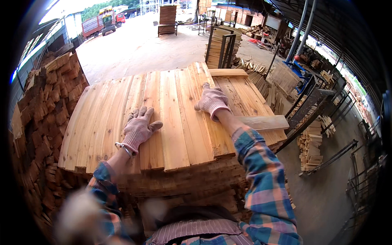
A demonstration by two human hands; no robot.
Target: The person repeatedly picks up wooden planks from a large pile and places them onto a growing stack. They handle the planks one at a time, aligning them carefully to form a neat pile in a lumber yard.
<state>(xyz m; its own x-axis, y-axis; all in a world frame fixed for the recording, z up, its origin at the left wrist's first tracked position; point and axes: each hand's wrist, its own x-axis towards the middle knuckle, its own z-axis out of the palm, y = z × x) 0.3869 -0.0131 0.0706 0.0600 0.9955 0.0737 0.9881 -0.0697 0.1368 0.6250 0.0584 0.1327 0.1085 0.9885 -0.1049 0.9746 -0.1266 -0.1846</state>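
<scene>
Outdoors in a timber yard, a tall stack of pale wooden planks (179, 118) carries a nearly complete top layer laid side by side; one loose plank (265, 121) lies crosswise at its right edge. Both gloved hands rest flat and open: left hand (139, 127) mid-layer, right hand (211, 100) farther back. No labels or signs show.

1. Both gloved hands lie flat on the plank layer (179, 118) — open air above them.
2. Left of the left hand (139, 128) — a wall of stacked wood blocks (45, 118).
3. Right of the right hand (212, 100), a loose board (265, 121) juts out; beyond it, metal racks (314, 106).
</scene>
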